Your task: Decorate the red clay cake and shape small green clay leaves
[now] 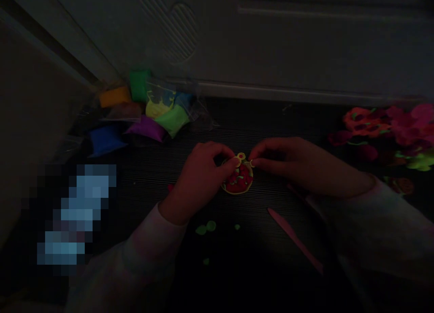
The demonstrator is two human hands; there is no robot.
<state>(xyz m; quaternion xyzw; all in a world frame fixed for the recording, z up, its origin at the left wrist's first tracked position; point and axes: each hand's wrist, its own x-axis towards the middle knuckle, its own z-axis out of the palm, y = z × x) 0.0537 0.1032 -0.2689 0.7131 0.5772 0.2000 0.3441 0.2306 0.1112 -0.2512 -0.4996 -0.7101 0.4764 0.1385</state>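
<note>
1 round red clay disc with a yellow rim (240, 184) sits between the left hand (196, 182), fingers clamped on its edge, and the right hand (291, 164), fingers pinched on 1 small yellow clay piece (252, 163). nearer lie 4 small green clay pieces (211, 226) and 1 pink knife-shaped tool (294, 239).

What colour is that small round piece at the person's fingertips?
The round piece is mostly red, edged in yellow, seen in the head view.

Round clay-like piece (239, 184) | yellow rim, lumpy red filling, green strips | face up, frame centre | yellow disc (241, 156), red-centred, at its top edge | small pale-yellow bit (252, 163) at its upper-right edge
</note>
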